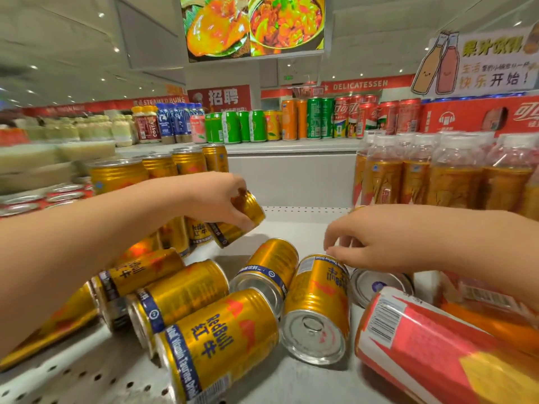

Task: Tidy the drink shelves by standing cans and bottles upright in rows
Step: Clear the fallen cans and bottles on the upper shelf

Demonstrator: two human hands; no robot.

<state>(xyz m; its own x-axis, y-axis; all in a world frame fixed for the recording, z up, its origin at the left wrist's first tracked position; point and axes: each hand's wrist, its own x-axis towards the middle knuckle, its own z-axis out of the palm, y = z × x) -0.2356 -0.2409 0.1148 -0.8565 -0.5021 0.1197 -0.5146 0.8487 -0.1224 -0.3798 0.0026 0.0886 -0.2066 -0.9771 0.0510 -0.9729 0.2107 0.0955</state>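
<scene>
**Q:** How are the fingers set?

**A:** The fingers of the left hand are curled round a held can. It is gripped tilted just beside the standing cans, its lower end close to the shelf; contact cannot be told. The fingers of the right hand are loosely spread, and their tips are laid on the far rim of the middle can.

**Q:** What is counted?

**A:** One can is held. Six lying cans, the middle can included, are seen on their sides in front, and a seventh is partly hidden under the left forearm. Four can tops are seen in the standing row. At least five bottles stand upright at right.

**Q:** Materials and shapes?

**A:** The cans are ribbed gold metal cylinders with silver ends. The bottles are clear plastic with gold labels. The shelf is grey perforated metal.
</scene>
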